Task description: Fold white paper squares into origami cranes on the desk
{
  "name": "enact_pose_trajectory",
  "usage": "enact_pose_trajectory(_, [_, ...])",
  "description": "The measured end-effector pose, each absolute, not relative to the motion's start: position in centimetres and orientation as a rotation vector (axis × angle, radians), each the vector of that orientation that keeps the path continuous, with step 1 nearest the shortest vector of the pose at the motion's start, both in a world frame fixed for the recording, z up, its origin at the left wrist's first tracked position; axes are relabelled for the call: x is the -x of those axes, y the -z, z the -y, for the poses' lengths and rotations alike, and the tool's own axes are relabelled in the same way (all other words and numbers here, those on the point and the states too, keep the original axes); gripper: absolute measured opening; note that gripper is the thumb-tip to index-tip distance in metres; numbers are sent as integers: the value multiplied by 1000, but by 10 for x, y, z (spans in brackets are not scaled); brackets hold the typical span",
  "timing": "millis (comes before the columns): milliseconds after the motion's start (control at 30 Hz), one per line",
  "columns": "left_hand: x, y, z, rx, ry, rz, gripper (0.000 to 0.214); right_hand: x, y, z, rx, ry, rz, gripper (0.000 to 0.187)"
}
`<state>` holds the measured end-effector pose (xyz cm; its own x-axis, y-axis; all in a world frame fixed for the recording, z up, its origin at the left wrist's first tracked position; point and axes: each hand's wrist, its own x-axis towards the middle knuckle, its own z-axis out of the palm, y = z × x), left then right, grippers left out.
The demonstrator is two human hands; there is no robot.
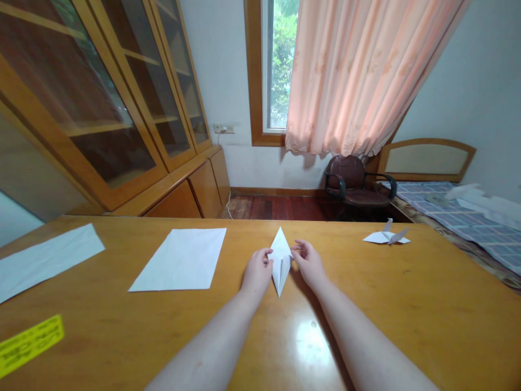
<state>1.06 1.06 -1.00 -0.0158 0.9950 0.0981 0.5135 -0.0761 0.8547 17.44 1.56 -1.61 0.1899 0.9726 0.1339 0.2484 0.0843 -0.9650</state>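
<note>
A white paper folded into a long diamond [280, 247] lies on the wooden table, its points facing away from me and toward me. A raised flap shows on its lower right half. My left hand [259, 267] grips the left edge, thumb and fingers pinched at the paper. On the other side, my right hand [308, 260] has its curled fingers at the right corner, pinching the flap's edge. The fingertips partly cover both side corners. Off to the right stands a finished-looking white paper crane [386, 235], apart from my hands.
A white square sheet [181, 259] lies left of my hands, with a long paper strip [49, 260] farther left. A yellow label [30, 345] is at the near left. Beyond the table [163, 336] are a glass-door cabinet [134, 103], an office chair [352, 182] and a bed [456, 212].
</note>
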Motion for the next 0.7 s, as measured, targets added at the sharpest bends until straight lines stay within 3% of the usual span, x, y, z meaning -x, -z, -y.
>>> enact_pose_trajectory(167, [-9,1,-3,-1989,-749,-1720,32,-175,11,-9,1529,-708,1716,20])
enact_pose_trajectory(333, [-10,2,-1,-2087,-613,-1841,32,-174,5,-6,1478,-674,1891,25])
enact_pose_trajectory(567, [-14,8,2,-2217,-621,-1642,35,-173,1,-2,1481,-623,1924,33])
enact_pose_trajectory(700, [-15,2,5,-2198,-647,-1639,31,-173,5,-4,1504,-673,1828,30])
